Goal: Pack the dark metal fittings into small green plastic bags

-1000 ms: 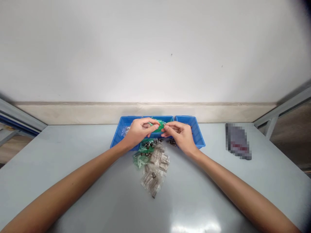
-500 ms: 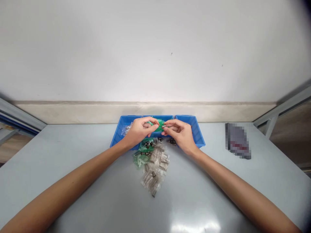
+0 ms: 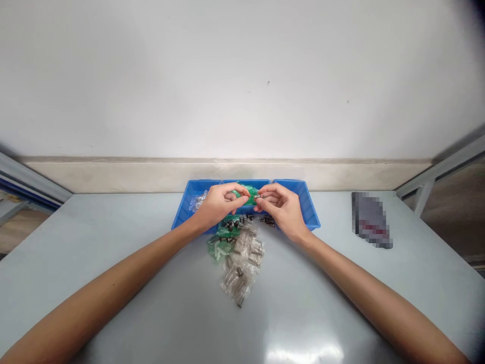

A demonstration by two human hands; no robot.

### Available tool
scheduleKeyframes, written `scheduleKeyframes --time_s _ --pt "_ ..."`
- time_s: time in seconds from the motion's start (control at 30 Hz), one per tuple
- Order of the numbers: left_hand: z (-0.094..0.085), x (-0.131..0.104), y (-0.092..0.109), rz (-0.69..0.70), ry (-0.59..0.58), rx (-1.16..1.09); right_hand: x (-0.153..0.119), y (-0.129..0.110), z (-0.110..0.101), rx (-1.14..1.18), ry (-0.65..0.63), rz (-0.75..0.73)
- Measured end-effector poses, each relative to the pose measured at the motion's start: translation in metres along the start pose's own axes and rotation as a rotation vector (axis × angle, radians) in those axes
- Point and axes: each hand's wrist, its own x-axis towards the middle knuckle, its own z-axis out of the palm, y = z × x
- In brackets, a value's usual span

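Observation:
Above the middle blue bin (image 3: pixel 246 182), my left hand (image 3: pixel 220 203) has thumb and forefinger pinched together. Whatever that pinch holds, if anything, is too small to make out. Close beside it, my right hand (image 3: pixel 283 208) grips a small metal screw (image 3: pixel 257 196) between thumb and fingertips. Behind the fingertips, green plastic packets (image 3: pixel 250 193) lie in the middle bin. Below the hands, clear bags of screws (image 3: pixel 248 245) and green bags (image 3: pixel 220 247) are heaped on the table, with dark loose screws (image 3: pixel 269 221) near the right hand.
The left blue bin (image 3: pixel 181 215) contains clear packets (image 3: pixel 198 201). A right blue bin (image 3: pixel 309 210) stands beside the middle one. On the grey table (image 3: pixel 151 303), a blurred dark item (image 3: pixel 371 220) lies at the right. A wall rises behind the bins.
The fingertips of my two hands have drawn slightly apart, and the screw in my right hand shows more clearly. Bins and bags stay in place.

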Motion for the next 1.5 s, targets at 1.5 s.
scheduleKeyframes --time_s 1.5 --pt "0.0008 0.0015 0.0011 0.004 -0.045 0.003 -0.0006 0.0058 -0.0004 -0.094 -0.032 -0.036"
